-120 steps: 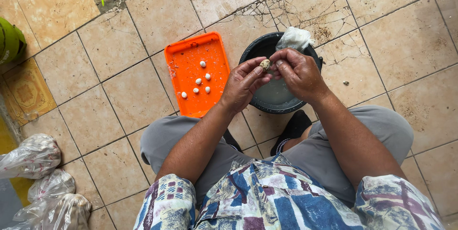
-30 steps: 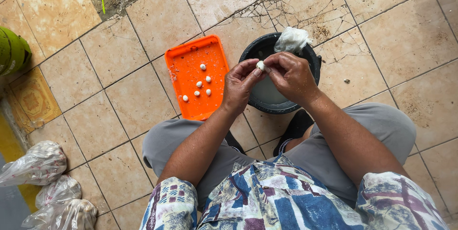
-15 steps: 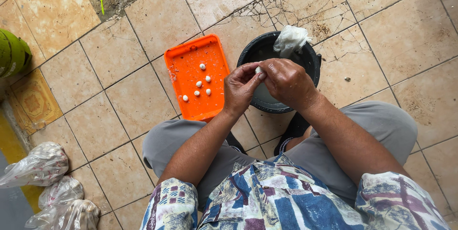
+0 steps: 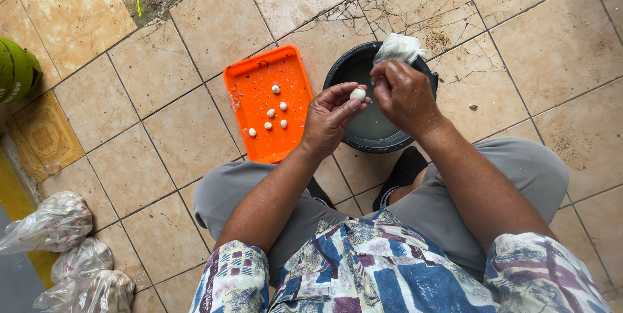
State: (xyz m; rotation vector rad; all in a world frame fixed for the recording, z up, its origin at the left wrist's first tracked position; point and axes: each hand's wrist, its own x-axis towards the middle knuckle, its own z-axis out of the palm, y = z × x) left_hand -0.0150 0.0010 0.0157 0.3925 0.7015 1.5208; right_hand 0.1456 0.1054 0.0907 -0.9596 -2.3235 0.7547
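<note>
My left hand (image 4: pixel 332 118) holds a small white peeled egg (image 4: pixel 357 94) in its fingertips over a black bowl (image 4: pixel 337 73) of water. My right hand (image 4: pixel 403 96) is closed just to the right of the egg, its fingers touching it. An orange tray (image 4: pixel 259 79) lies on the tiled floor left of the bowl, with several small white eggs (image 4: pixel 275 114) on it. A crumpled white plastic bag (image 4: pixel 398 48) rests on the bowl's far rim.
I sit low with my grey-trousered knees either side and a dark shoe (image 4: pixel 402 170) by the bowl. Clear plastic bags (image 4: pixel 55 222) with contents lie at lower left. A green rounded object (image 4: pixel 16 70) stands at the left edge. The floor tiles are cracked beyond the bowl.
The egg in my hands has gone from partly shelled to clean white. Both hands stay over the bowl with only small shifts of the fingers.
</note>
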